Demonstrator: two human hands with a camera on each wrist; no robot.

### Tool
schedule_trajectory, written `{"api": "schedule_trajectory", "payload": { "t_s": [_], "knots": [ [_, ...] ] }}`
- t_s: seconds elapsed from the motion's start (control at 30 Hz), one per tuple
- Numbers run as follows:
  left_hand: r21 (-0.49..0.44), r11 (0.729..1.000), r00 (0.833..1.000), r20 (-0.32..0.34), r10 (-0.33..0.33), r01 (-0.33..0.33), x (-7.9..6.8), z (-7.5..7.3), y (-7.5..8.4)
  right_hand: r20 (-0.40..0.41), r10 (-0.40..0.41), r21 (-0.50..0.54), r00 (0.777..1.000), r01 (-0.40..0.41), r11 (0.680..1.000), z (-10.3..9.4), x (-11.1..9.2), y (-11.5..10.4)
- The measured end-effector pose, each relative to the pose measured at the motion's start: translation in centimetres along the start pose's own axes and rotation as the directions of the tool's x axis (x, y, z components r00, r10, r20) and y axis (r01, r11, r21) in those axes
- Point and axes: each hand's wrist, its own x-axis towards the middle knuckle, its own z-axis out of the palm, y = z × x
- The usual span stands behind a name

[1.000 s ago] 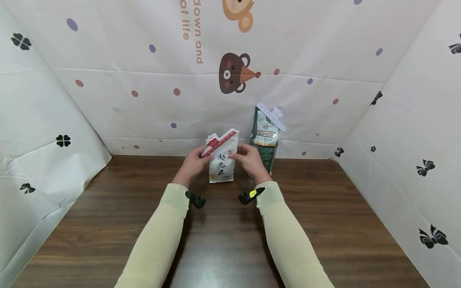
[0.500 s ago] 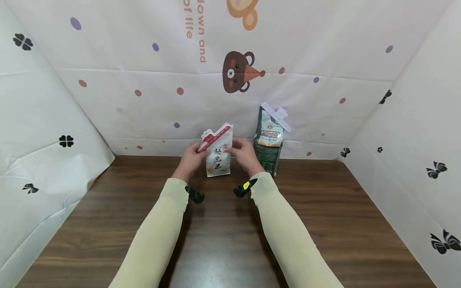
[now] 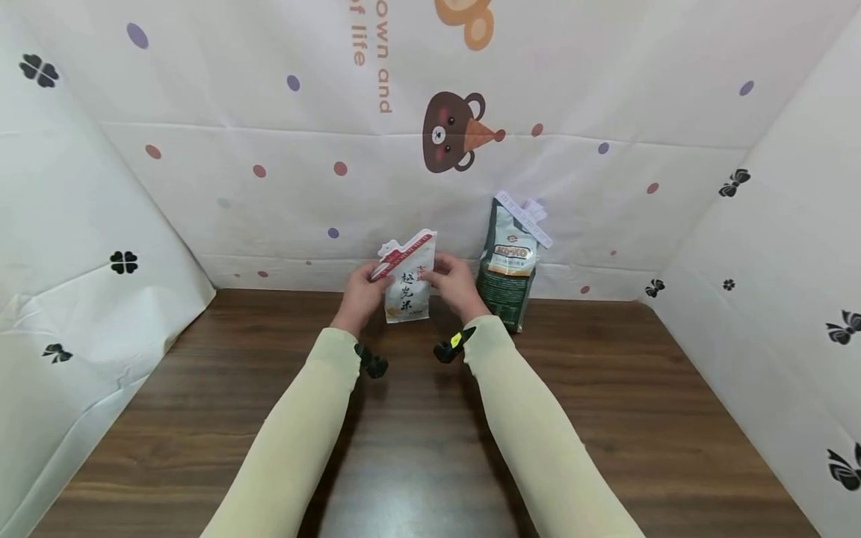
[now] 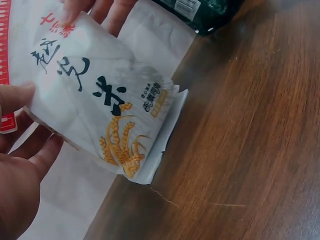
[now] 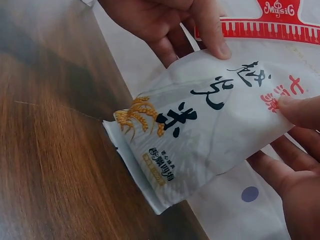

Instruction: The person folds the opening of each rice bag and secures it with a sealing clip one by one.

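Observation:
Between the two hands a white rice bag [image 3: 409, 297] stands nearly upright at the back of the table. A red clip [image 5: 272, 29] with a piano-key pattern and the word "Music" runs aslant across its top. The left hand [image 3: 362, 297] grips the bag's left edge, thumb in front and fingers behind. On the opposite edge the right hand [image 3: 459, 285] pinches it, its thumb on the red print. In the left wrist view, the bag's bottom seam is at the wooden surface; whether its full weight rests there I cannot tell.
Right of the right hand a green bag [image 3: 506, 295] leans against the patterned back sheet [image 3: 289, 202]. A white clip [image 3: 523, 220] closes its top at a slant. White sheets also flank the brown wooden table [image 3: 222, 418] on the left and right.
Both hands have moved the rice bag a little back toward the sheet, leaving a wider gap to the green bag. Over the last half second it barely shifts. The head view has turned slightly.

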Motion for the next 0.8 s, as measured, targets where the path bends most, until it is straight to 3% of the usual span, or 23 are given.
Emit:
{"api": "schedule_trajectory", "payload": {
  "t_s": [0.2, 0.4, 0.6, 0.8],
  "knots": [
    [0.016, 0.999, 0.999, 0.002, -0.034, 0.034, 0.1, 0.4, -0.4, -0.019, 0.007, -0.023, 1.0, -0.008, 1.0, 0.0, 0.0, 0.5],
    [0.044, 0.999, 0.999, 0.019, -0.027, 0.026, 0.2, 0.4, -0.5, -0.027, 0.013, -0.018, 1.0, -0.014, 1.0, 0.0, 0.1, 1.1],
    [0.047, 0.995, 0.996, 0.033, -0.084, 0.083, 0.1, 0.4, 0.2, -0.03, 0.029, -0.026, 0.999, -0.03, 0.999, 0.0, 0.1, 1.0],
    [0.044, 0.996, 0.997, 0.006, -0.077, 0.076, 0.1, 0.7, 0.4, -0.005, 0.076, -0.064, 0.997, -0.076, 0.995, -0.2, 0.2, 0.5]
  ]
}}
